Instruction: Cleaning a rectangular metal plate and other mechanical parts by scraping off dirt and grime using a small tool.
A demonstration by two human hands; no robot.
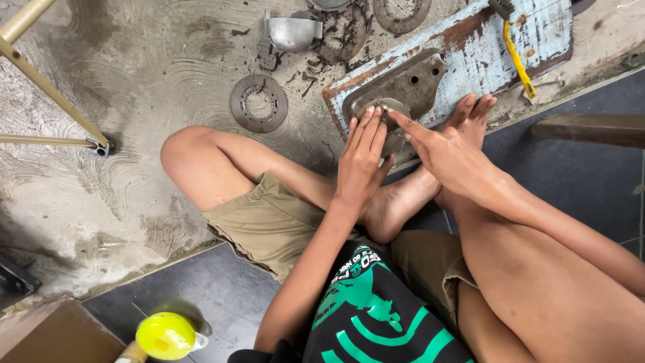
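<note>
Metal disc (392,124): rigid, heavy-looking, likely greasy; grip by the rim. Left hand (361,161) presses flat, fingers extended; right hand (450,156) fingers pinch its edge.

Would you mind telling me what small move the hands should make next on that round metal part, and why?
Probably press the small piece down with the right hand index fingertip while the left hand steadies the round metal disc. The left fingers lie flat over the disc on the grey metal plate, and the right fingertip sits at its top edge. Whether the piece is seated cannot be told.
</note>
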